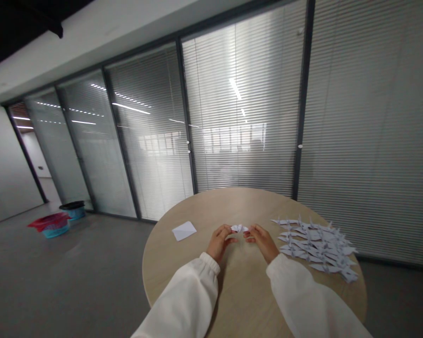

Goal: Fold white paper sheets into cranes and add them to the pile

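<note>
While the left grip [219, 241] and right grip [263, 241] pinch one folded paper piece [239, 228] between them, one flat paper square [184, 231] lies left; pointed paper cranes [315, 244], too crowded to count, right; one round wood-grain tabletop [245, 286].

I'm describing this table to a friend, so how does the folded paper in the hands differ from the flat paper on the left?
The folded paper is held between the left hand and right hand, while the flat paper lies on the table, untouched. The folded paper has a winged shape; the flat paper is four-sided. Both are white.
</note>
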`<state>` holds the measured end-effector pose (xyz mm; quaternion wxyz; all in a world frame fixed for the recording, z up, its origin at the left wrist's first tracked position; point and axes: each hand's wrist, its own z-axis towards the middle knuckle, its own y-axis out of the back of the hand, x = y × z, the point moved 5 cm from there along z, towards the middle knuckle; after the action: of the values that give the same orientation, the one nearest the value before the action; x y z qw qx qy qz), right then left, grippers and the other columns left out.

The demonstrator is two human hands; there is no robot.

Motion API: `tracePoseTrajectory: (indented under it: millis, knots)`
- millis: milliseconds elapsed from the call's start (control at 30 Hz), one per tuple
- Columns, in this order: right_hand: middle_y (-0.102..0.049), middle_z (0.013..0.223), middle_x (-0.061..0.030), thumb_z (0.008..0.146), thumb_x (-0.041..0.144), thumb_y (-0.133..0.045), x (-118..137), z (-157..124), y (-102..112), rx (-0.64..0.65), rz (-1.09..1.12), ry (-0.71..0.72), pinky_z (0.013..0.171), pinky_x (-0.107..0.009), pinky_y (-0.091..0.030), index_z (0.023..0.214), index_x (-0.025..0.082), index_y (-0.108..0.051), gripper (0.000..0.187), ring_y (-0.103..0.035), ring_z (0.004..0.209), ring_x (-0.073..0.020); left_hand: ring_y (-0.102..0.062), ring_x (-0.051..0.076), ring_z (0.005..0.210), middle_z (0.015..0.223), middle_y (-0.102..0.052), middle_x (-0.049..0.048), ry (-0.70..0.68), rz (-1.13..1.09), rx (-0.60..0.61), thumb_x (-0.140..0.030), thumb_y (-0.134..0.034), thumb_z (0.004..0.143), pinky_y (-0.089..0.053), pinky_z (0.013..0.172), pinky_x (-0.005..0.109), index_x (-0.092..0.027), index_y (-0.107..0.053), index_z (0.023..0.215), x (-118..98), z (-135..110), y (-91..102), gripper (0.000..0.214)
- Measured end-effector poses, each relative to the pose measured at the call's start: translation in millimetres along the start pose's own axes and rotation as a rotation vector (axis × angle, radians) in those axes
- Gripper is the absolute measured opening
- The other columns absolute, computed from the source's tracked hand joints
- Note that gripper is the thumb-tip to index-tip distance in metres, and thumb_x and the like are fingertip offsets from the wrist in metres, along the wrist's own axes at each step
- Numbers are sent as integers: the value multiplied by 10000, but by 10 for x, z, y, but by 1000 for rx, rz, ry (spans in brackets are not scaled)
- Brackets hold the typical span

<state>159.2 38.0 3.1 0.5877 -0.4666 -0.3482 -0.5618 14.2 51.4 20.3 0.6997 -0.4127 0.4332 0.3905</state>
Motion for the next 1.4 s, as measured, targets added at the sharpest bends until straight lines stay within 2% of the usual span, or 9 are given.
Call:
tracePoseTrajectory:
  millis: [100,233,333,467,567,733,900,1133,1400]
  knots:
    - [-602,652,-20,670,505,-526,7,-6,-7,8,-46,18,558,-260,-476,691,169,-539,338,-577,648,-159,-511,160,754,722,-543,25,-10,54,7,-342,-542,665,-471,581,241,-139,-566,652,-11,1,0,204]
    - [-577,606,11,703,446,-502,32,-39,-35,25,-181,51,537,-236,-441,696,180,-527,267,-548,581,-131,-504,139,677,684,-537,20,-75,291,64,-316,-538,674,-461,550,225,-137,-569,648,-23,-22,-35,184]
    - [-546,563,41,711,406,-488,11,-61,-90,93,-258,14,502,-211,-413,680,186,-525,225,-515,521,-105,-512,131,670,701,-551,16,-139,436,92,-292,-505,701,-452,565,218,-149,-575,687,-36,-61,-63,160]
    - [-517,521,54,723,384,-463,-5,-77,-121,146,-305,-18,476,-197,-387,635,181,-517,228,-477,466,-88,-527,131,677,727,-567,12,-157,572,83,-296,-472,717,-437,560,212,-161,-579,709,-23,-70,-52,172]
    - [-516,525,53,751,378,-428,46,-98,-122,139,-428,55,480,-194,-366,656,185,-527,236,-466,471,-88,-522,125,640,712,-570,12,-152,708,57,-303,-457,727,-411,537,207,-157,-576,691,3,-53,-24,191]
    - [-522,554,39,785,338,-406,161,-159,-177,143,-664,277,539,-206,-348,640,195,-518,233,-475,544,-107,-505,124,611,637,-572,-1,-215,947,51,-313,-446,745,-375,587,229,-163,-559,681,6,-64,-23,198]
    - [-539,604,23,796,338,-401,178,-167,-198,160,-704,333,551,-208,-344,661,192,-526,234,-485,583,-115,-493,119,572,605,-566,-8,-199,969,124,-300,-385,781,-356,550,219,-171,-540,721,13,-81,-51,210]
    - [-491,525,58,809,354,-339,67,-129,-172,184,-637,182,486,-194,-329,674,201,-491,255,-464,482,-97,-490,108,534,595,-526,-19,-187,897,176,-351,-306,828,-374,544,218,-179,-518,720,10,-94,-105,294]
    - [-436,487,71,811,370,-337,115,-165,-192,189,-687,198,487,-196,-325,657,209,-467,258,-438,472,-100,-490,138,680,707,-518,22,-350,1091,154,-345,-328,829,-367,629,239,-178,-535,749,-97,-132,-127,277]
